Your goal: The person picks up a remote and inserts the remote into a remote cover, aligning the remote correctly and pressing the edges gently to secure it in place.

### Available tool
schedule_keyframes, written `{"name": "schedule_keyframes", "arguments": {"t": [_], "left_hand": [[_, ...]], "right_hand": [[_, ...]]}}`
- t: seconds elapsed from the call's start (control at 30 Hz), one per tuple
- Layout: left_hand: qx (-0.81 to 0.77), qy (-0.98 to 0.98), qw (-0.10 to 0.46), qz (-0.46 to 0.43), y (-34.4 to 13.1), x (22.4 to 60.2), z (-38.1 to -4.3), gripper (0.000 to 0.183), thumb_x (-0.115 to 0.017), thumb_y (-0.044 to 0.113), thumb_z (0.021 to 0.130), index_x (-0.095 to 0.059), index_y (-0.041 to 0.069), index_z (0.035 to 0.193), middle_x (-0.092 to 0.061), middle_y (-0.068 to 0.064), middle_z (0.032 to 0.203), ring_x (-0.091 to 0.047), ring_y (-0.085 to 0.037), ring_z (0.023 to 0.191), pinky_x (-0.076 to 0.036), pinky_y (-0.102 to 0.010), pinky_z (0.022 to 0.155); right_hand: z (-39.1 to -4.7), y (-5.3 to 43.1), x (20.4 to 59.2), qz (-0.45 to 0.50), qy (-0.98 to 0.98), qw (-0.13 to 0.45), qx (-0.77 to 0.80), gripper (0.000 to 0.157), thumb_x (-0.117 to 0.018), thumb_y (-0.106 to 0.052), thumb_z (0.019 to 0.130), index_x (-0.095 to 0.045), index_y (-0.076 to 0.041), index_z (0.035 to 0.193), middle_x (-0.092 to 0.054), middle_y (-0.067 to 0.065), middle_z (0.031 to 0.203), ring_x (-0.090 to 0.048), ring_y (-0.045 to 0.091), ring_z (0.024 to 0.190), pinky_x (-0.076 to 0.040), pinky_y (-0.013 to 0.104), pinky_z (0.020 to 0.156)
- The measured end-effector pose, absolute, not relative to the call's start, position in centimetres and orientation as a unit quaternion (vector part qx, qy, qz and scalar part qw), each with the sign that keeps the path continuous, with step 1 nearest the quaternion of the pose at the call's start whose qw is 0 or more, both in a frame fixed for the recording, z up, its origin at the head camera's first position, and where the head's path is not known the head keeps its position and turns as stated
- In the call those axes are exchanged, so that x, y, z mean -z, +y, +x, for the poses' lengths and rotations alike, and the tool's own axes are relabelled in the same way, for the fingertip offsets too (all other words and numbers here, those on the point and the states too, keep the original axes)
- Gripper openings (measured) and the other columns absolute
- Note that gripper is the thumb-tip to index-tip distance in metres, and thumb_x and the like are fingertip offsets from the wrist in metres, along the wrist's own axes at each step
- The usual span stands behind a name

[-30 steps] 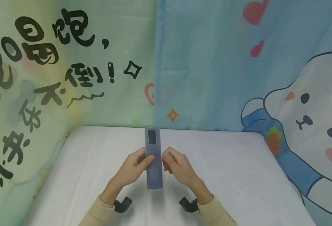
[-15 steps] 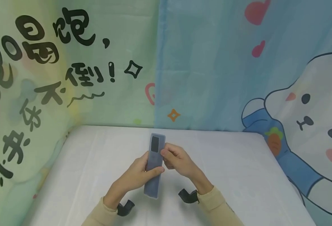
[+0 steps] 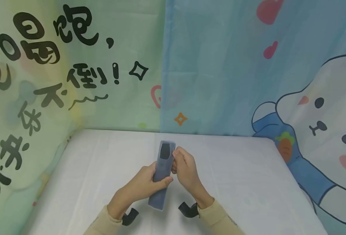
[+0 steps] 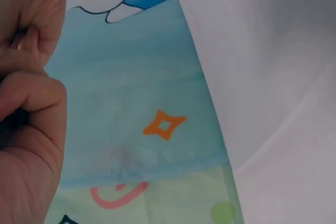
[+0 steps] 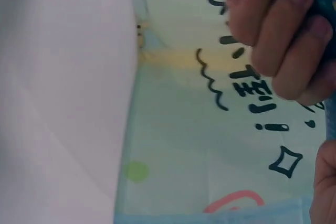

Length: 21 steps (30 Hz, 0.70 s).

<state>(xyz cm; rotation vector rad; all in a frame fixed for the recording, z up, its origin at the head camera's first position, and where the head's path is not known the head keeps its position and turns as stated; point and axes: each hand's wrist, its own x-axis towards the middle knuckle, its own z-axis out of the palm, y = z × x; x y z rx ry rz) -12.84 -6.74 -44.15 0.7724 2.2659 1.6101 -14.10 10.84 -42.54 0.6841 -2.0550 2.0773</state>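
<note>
A long, slim blue-grey case (image 3: 163,168) with a dark rectangular window near its far end is held above the white table, leaning slightly right. My left hand (image 3: 144,182) grips it around the middle, the thumb lying across its face. In the right wrist view, the left fingers (image 5: 281,40) curl round its dark blue back, which carries small printed marks. Beside the window, my right hand (image 3: 186,168) pinches the case's right edge between thumb and bent fingers. The left wrist view shows the left hand (image 4: 31,145) at the left border, with the case mostly out of sight.
A white cloth covers the table (image 3: 243,179). Behind it hang a green printed curtain (image 3: 123,107) with black writing and a blue curtain (image 3: 214,98) with a cartoon animal. Black curved mounts (image 3: 188,210) stick out by both sleeves.
The case has tilted and shifted slightly right and nearer the body. My right hand, earlier beside its edge, has come up along it to pinch near the window.
</note>
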Motion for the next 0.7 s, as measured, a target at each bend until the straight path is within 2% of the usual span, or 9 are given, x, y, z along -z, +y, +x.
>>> {"name": "schedule_keyframes", "arguments": {"t": [0.1,0.4,0.7], "left_hand": [[-0.553,0.783,0.120,0.260,-6.6,43.9,-12.7,0.050,-0.067,0.036,0.097,-0.053,-0.001,0.128,-0.072,-0.010,0.101,-0.070,-0.013,0.083,-0.057,-0.030,0.071],[-0.560,0.788,0.053,0.251,-6.2,44.0,-12.8,0.041,-0.065,0.035,0.099,-0.055,0.002,0.120,-0.070,-0.006,0.092,-0.069,-0.012,0.077,-0.057,-0.030,0.066],[-0.535,0.813,0.019,0.231,-5.9,44.1,-12.8,0.045,-0.068,0.039,0.096,-0.056,0.002,0.117,-0.070,-0.005,0.090,-0.068,-0.011,0.074,-0.056,-0.029,0.064]], "right_hand": [[-14.5,10.7,42.0,0.214,-0.687,0.088,-0.689,0.038,-0.034,-0.009,0.108,-0.034,0.000,0.072,-0.032,-0.007,0.054,-0.029,0.006,0.048,-0.028,0.021,0.046],[-15.1,11.7,41.9,0.303,-0.749,0.149,-0.570,0.033,-0.042,0.006,0.102,-0.042,-0.010,0.073,-0.037,-0.005,0.055,-0.031,0.006,0.048,-0.027,0.025,0.041],[-15.9,12.3,41.9,0.282,-0.754,0.146,-0.575,0.027,-0.040,0.002,0.105,-0.046,-0.009,0.081,-0.040,-0.005,0.062,-0.035,0.009,0.053,-0.032,0.025,0.047]]}}
